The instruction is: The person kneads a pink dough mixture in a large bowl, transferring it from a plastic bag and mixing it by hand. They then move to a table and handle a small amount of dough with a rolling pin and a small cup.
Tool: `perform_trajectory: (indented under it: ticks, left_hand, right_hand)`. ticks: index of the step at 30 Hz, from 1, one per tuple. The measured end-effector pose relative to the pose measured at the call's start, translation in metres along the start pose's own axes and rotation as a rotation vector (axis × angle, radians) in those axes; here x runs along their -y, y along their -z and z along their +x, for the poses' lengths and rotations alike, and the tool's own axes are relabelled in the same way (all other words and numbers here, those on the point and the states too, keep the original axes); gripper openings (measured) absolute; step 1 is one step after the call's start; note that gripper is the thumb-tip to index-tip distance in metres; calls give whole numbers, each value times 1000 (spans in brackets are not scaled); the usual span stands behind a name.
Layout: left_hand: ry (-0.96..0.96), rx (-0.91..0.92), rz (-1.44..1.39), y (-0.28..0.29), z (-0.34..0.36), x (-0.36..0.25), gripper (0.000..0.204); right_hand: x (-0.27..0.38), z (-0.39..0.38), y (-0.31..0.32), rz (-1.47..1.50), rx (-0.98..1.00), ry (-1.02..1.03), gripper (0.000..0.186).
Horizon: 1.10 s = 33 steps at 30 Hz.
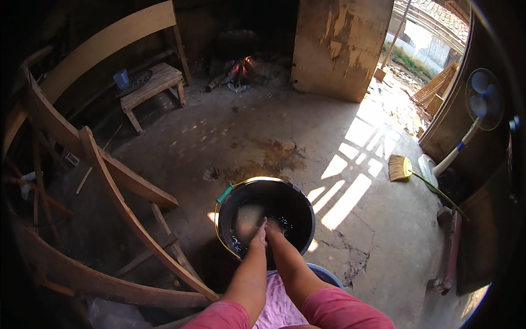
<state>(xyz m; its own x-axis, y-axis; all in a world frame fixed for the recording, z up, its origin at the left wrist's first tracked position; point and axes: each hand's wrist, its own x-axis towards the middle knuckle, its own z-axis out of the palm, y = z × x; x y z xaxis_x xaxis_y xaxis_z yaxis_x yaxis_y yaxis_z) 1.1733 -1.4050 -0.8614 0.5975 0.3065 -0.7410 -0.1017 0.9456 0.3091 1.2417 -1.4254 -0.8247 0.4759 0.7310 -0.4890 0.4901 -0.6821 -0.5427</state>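
Note:
A black bucket [307, 219] with a yellow handle and a green grip [224, 193] stands on the floor in front of me. Both my arms reach down into it. My left hand [261, 236] has its fingers stretched out and lies against my right hand [272, 229], low inside the bucket. The fingers of my right hand are mostly hidden behind the hand itself. Small white bits [285, 222] lie scattered around the hands in the bucket; they are too small to name. A bright patch shows on the dark inside next to them.
Curved wooden furniture frames [137, 219] crowd the left. Further back are a low wooden bench [153, 88] with a blue cup [121, 80] and a fire [240, 67]. On the right are a broom [401, 168] and a standing fan [482, 98]. A blue basin rim [327, 274] shows beneath my right arm.

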Motion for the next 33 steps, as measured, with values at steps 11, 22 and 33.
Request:
perform_trajectory:
  ticks: [11,22,33]
  left_hand:
    - [-298,-339,46,19,13,-11,39]
    - [-271,-335,84,4,5,-14,36]
    - [-282,-340,163,-1,30,-6,33]
  right_hand:
    - [-2,21,-17,-121,375,539,33]
    - [24,3,-14,-413,259,687,37]
    - [19,17,11,284,106,68,49]
